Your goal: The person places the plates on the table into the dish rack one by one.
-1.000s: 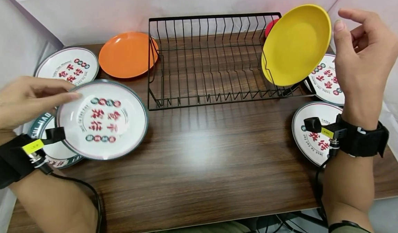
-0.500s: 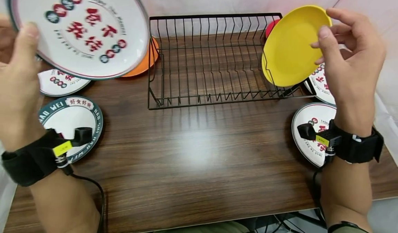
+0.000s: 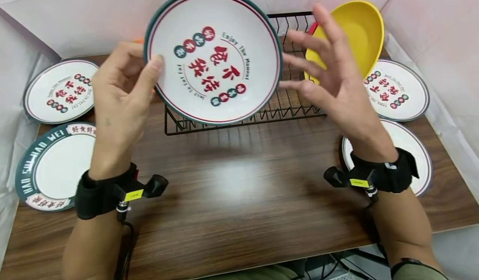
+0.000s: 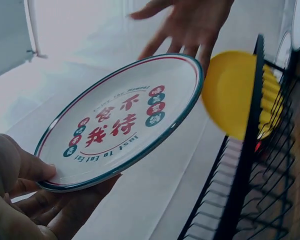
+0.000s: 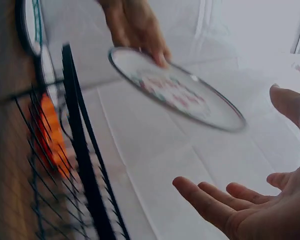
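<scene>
My left hand pinches the left edge of a white plate with a dark green rim and red characters, thumb on its face and fingers behind. It is held up in front of the black wire dish rack, hiding much of it. My right hand is spread by the plate's right edge, holding nothing; in the right wrist view a gap shows between the fingers and the plate. Behind that hand, a yellow plate stands tilted in the rack's right end.
At the left lie a white plate with red characters and a green-rimmed plate. Two more white plates lie at the right. An orange plate is mostly hidden in the head view. White cloth walls the brown table.
My left hand has lifted the white plate from the left side and carried it right, in front of the rack. My right hand has moved left from the yellow plate towards it, fingers spread.
</scene>
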Motion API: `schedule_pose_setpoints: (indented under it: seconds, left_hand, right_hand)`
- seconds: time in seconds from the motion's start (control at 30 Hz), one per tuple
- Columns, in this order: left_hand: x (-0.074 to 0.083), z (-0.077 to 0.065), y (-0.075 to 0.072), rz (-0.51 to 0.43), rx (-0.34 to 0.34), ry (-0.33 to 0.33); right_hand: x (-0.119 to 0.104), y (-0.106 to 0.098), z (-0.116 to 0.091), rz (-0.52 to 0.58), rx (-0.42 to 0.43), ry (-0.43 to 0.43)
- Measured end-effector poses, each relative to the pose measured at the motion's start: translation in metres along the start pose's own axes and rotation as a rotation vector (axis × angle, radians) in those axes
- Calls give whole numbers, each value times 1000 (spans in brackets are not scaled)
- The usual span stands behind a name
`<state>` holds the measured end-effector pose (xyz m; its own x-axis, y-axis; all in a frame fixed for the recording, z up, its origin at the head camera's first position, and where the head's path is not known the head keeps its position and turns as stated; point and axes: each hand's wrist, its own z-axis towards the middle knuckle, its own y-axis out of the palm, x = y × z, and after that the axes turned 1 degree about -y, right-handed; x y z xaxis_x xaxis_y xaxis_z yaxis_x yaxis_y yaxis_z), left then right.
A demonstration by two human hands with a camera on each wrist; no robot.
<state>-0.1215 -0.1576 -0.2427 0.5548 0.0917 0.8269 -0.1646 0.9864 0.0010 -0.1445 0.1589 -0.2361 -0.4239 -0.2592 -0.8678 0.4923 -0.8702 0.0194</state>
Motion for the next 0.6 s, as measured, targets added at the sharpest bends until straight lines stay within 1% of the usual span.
schedule_pose_setpoints:
  seconds: [0.1,0.17,0.2,0.27,0.33,0.4,0.47,0.5,0.53,0.6]
  left_hand:
    - [-2,2,-8,34,-53,13]
    - [-3,0,-4,48,-79,24]
    - [-4,0,-2,33,-91,25]
    - [-4,-2,0,21,-117,11]
    - [-5,-3,2,15,-139,-12]
    - [-5,-3,2,18,-171,-39]
    - [-4,-2,0,20,-204,-62]
    - [-3,-1,-2,6,-215,-87]
    - [-3,0,-6,-5,-229,-105]
    - [-4,4,-14,-30,-223,-153]
  right_hand:
    - [13,18,15,-4,-50,82]
    - [19,21,14,-30,-52,133]
    - [22,23,13,-61,-44,158]
    - [26,24,11,-97,-28,198]
    - [28,24,10,-141,-21,219]
    - [29,24,9,-167,-24,223]
    - [29,23,10,-144,-17,213]
    - [29,21,10,-126,-3,204]
    - [29,19,11,-116,13,183]
    - [27,14,13,-106,64,129]
